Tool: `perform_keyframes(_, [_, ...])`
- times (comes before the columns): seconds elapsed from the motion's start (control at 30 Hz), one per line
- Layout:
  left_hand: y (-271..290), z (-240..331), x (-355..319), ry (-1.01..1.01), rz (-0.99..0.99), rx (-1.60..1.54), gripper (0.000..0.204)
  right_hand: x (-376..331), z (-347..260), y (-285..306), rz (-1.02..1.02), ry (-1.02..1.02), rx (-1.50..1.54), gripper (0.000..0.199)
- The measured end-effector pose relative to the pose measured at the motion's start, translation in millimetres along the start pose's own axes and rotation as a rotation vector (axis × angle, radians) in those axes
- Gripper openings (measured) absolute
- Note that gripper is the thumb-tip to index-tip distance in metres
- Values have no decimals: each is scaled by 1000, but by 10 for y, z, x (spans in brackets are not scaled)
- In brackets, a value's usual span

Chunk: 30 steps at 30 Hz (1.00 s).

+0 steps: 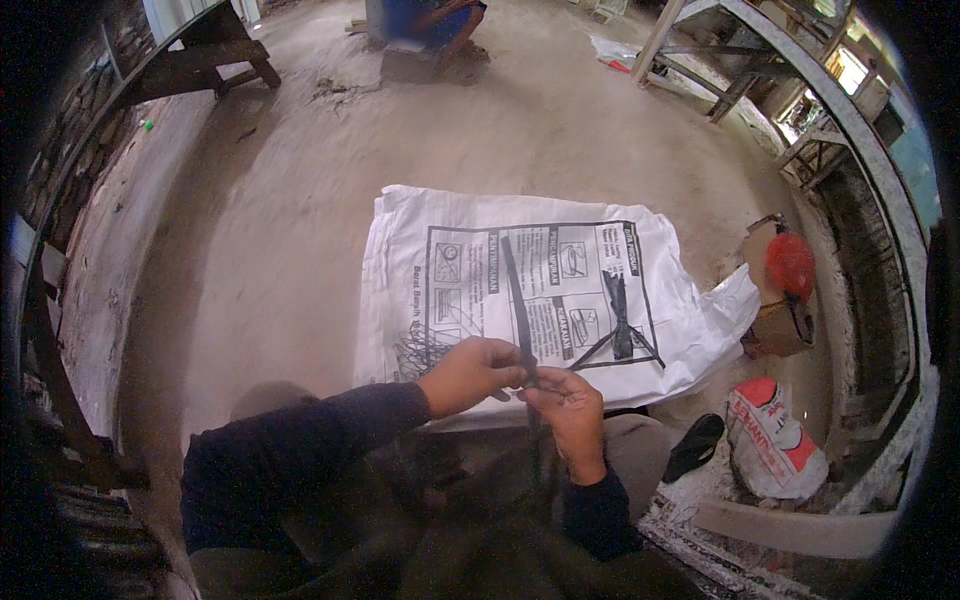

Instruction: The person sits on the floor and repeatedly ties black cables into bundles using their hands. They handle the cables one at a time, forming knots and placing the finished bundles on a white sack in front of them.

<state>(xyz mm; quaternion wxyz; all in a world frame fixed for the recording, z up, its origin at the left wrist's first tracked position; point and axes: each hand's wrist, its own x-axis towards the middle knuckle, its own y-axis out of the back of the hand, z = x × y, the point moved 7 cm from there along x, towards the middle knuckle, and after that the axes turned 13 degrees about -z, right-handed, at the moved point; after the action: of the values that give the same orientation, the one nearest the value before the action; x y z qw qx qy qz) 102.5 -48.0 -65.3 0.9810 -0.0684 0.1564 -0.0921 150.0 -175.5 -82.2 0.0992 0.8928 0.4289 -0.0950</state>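
Note:
My left hand and my right hand meet close together over the near edge of a white printed sack. Both pinch a narrow black strip, which runs up over the sack and hangs down below my fingers. The fingertips are closed at what looks like a join or fold in the strip. To the right on the sack lies a bundle of black strips with two loose tails. Beside my left wrist is a tangle of thin dark strands. The sack lies flat across my lap.
Right of the sack are a red rounded object, a cardboard piece, a black sandal and a filled red-and-white bag. Wooden frames stand along the right, a dark bench at far left. Another person sits ahead.

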Motion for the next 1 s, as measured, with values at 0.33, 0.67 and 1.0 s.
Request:
perform_keyframes(0.33, [-17,-156,7,-94,-23,284,20,-30,164,-6,40,7,14,10])
perform_keyframes(0.67, [-71,6,-158,33,13,-53,24,0,94,-73,-51,-45,332,10])
perform_keyframes(1.0, [-120,17,74,-163,-41,288,22,41,94,57,-10,58,238,11])
